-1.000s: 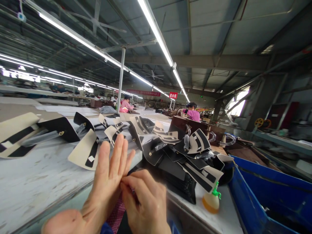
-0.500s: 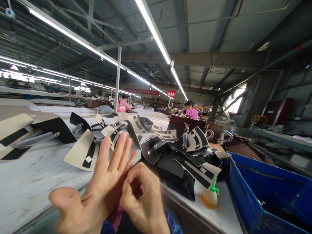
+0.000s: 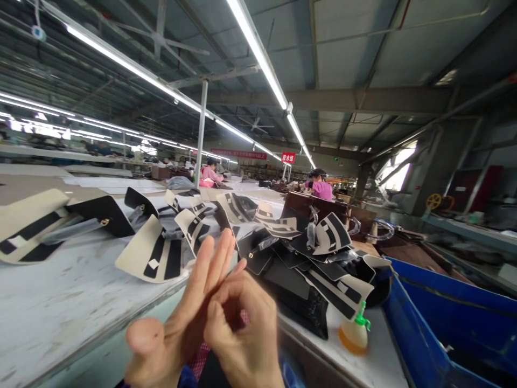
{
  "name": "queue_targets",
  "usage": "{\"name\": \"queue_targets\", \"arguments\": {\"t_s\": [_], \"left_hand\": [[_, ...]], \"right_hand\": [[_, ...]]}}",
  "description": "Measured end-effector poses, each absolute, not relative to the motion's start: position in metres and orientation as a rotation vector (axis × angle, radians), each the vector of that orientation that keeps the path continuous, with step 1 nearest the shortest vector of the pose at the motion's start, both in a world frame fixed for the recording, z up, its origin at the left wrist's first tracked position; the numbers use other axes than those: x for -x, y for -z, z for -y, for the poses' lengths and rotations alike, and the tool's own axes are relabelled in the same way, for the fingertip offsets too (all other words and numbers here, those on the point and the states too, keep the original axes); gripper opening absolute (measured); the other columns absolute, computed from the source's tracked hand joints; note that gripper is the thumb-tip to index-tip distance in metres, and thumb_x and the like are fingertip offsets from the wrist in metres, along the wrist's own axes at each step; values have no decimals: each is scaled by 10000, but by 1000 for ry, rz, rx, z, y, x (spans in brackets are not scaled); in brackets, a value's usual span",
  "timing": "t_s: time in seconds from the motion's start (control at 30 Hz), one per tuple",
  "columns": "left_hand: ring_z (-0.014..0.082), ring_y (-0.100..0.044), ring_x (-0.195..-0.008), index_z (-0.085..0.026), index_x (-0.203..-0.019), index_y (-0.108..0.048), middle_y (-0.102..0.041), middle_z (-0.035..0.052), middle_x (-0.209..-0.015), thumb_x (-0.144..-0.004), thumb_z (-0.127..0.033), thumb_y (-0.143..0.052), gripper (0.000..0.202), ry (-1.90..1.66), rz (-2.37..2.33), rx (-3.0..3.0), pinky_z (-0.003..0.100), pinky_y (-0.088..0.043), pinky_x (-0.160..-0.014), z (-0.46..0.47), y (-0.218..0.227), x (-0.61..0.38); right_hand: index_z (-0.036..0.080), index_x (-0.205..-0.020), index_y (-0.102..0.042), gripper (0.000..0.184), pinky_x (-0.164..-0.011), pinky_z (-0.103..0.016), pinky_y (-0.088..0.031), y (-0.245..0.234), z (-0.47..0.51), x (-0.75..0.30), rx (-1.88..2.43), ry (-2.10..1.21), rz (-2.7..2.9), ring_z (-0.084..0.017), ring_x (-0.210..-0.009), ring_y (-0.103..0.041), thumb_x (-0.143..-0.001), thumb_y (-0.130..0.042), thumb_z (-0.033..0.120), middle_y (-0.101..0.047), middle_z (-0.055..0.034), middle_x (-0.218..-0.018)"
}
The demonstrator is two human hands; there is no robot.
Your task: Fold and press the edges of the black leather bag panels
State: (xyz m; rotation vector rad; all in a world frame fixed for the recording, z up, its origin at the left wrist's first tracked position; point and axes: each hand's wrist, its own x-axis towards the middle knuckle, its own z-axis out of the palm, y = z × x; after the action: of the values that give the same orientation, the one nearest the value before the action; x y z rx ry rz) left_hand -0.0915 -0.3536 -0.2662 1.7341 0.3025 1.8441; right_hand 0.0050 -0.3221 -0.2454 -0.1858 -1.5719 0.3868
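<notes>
My left hand (image 3: 183, 318) is held up above the table's front edge, palm showing, its fingers stretched out and the thumb apart. Nothing lies in the part of its palm that I can see. Against its little-finger side, my right hand (image 3: 244, 326) is curled, thumb and fingertips pressed together. Whatever the right fingers may hold is hidden. Beyond the hands, a curved cream and black panel (image 3: 135, 250) rests on the white-covered table (image 3: 68, 307). A heap of similar black panels (image 3: 278, 275) with cream sides, metal fittings and clear wrapping lies to the right.
A squat bottle (image 3: 354, 337) of amber liquid with a green nozzle stands on the right of the table. Beside it is a blue bin (image 3: 456, 307). Brown pieces with clear handles (image 3: 351, 218) lie behind the heap. Two people in pink (image 3: 321, 188) are farther back.
My left hand has turned more edge-on and its fingers have drawn together. The right hand stays curled beside it. The whole view has shifted slightly.
</notes>
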Motion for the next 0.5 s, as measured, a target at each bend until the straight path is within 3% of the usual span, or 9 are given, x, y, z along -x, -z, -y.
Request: {"name": "queue_targets", "arguments": {"t_s": [0.07, 0.17, 0.23, 0.37, 0.5], "left_hand": [[189, -39, -1607, -410, -1588, -318, -218, -75, -1714, -907, -821, -341, 795, -1824, -145, -1595, 431, -219, -1305, 349, 264, 89], [172, -57, -1611, -404, -1582, -332, -237, -47, -1715, -816, -848, -513, 904, -1814, -43, -1468, 377, -229, -1290, 343, 264, 88], [168, -39, -1612, -420, -1584, -316, -232, -40, -1718, -791, -870, -505, 931, -1792, -71, -1464, 375, -203, -1292, 340, 267, 90], [178, 32, -1615, -495, -1572, -287, -204, -111, -1719, -786, -897, -434, 896, -1730, -179, -1540, 393, -113, -1312, 339, 270, 92], [197, 37, -1616, -514, -1561, -302, -222, -139, -1710, -775, -887, -484, 888, -1744, -224, -1559, 384, -130, -1316, 343, 268, 90]], "right_hand": [[203, -664, -567, 212, -435, -156, -401, 245, 327, -3, 33, -503, 1456, -61, -427, -521, -864, -635, 221, -610, 53, -548], [214, -758, -657, 305, -548, -170, -480, 246, 333, -4, -67, -452, 1470, -74, -527, -647, -1005, -634, 391, -703, 39, -636], [226, -814, -698, 322, -599, -192, -501, 247, 335, -5, -37, -409, 1563, -86, -595, -704, -1033, -607, 444, -746, 29, -711], [237, -815, -694, 356, -586, -199, -501, 248, 336, -4, 4, -361, 1571, -85, -613, -726, -1048, -571, 477, -767, 41, -755], [243, -830, -687, 332, -579, -193, -488, 248, 337, -3, 28, -321, 1599, -74, -599, -708, -1054, -566, 456, -764, 47, -761]]}}
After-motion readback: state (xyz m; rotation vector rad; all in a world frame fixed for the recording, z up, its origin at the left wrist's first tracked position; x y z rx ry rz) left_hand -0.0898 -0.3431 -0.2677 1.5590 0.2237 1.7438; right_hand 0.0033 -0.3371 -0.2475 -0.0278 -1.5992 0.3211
